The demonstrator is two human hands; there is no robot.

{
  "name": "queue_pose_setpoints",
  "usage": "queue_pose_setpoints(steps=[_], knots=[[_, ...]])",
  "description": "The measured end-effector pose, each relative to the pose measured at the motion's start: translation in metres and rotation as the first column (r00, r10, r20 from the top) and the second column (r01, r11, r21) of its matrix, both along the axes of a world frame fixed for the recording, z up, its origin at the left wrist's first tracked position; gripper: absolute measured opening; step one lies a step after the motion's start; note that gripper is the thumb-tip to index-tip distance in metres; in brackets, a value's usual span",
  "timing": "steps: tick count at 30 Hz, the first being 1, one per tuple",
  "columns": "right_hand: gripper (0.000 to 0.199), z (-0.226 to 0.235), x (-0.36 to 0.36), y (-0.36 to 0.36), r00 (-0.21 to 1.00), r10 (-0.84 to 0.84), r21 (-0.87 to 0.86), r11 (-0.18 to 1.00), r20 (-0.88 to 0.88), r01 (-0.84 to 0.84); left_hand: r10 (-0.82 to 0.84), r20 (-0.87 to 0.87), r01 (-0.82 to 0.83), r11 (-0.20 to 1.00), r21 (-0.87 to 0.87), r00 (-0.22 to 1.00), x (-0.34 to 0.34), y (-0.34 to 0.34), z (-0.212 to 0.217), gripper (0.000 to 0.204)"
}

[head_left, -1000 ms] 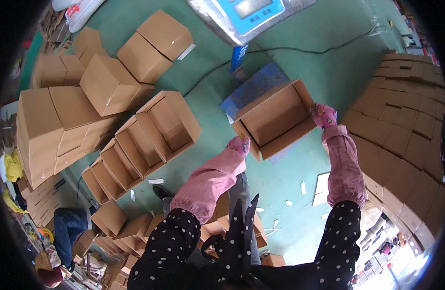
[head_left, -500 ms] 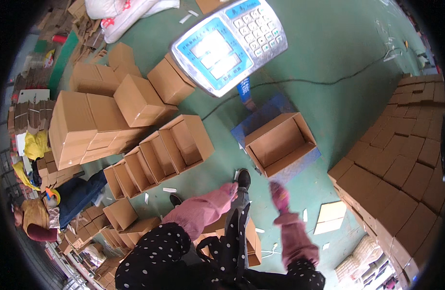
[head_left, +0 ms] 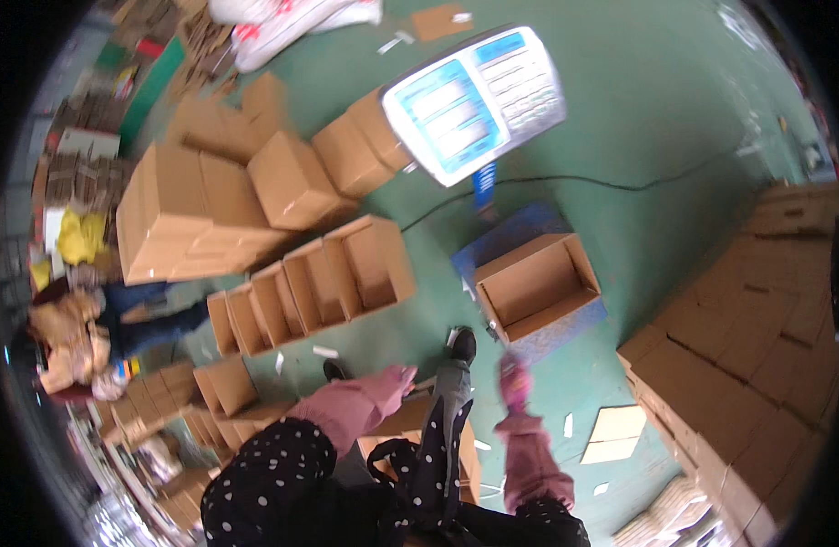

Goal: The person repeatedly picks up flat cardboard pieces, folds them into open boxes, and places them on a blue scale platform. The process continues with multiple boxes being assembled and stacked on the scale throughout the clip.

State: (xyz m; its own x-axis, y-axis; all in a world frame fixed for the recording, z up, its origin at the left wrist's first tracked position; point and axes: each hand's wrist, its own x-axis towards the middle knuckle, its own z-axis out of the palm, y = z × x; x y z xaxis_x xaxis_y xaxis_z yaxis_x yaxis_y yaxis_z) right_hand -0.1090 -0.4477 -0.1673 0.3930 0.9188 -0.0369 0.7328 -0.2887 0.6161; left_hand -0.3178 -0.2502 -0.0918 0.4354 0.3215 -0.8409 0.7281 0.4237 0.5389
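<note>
Standing over green floor (head_left: 674, 137), both arms drawn back toward body, pink sleeves bent at elbows. Left hand (head_left: 403, 376) low near the black shoe (head_left: 462, 345), fingers blurred, seemingly loosely together, holding nothing; exact spread cannot tell. Right hand (head_left: 514, 376) raised just below open cardboard box (head_left: 536, 290), motion-blurred, empty, curl of fingers cannot tell. Open cardboard box sitting upright, flaps out, on blue scale platform (head_left: 510, 239), near the hands but apart from both. Scale display head (head_left: 474, 100) above platform, tilted, blue and white panels facing up. Row of open boxes (head_left: 314, 287) to the left on floor, closed cartons (head_left: 210, 205) stacked beyond, flat carton stacks (head_left: 756, 337) at right. Another person (head_left: 82, 328) crouched at far left edge. Versus one second back: both hands then gripping the box's near edges, left and right; now released and pulled clear. Versus half a second back: hands already off, right one now slightly higher, box unmoved on platform, view shifted so display sits larger.
</note>
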Motion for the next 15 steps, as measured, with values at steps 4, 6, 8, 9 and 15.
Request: queue_pose_setpoints(steps=[4,6,8,9,15], knots=[[0.068,0.016,0.194,-0.002,0.626,-0.369,0.267,0.674,-0.686,0.689,-0.172,-0.153,0.163,0.984,-0.072,0.973,0.118,-0.007,0.046,0.015],[0.063,0.02,0.256,0.001,0.659,-0.403,0.259,0.693,-0.635,0.673,-0.372,-0.086,0.38,0.915,0.132,0.924,0.161,-0.01,0.044,0.013],[0.059,0.024,0.288,-0.003,0.562,-0.345,0.133,0.756,-0.751,0.641,-0.393,-0.014,0.388,0.9,0.2,0.919,0.187,-0.014,0.03,0.011],[0.057,0.029,0.303,-0.005,0.48,-0.412,-0.004,0.762,-0.775,0.647,-0.416,-0.075,0.421,0.877,0.232,0.906,0.197,-0.017,0.02,0.01],[0.028,0.065,0.347,0.032,0.363,-0.539,-0.43,0.836,-0.76,0.342,-0.278,-0.123,0.303,0.911,0.282,0.953,0.213,-0.041,-0.011,0.007]])
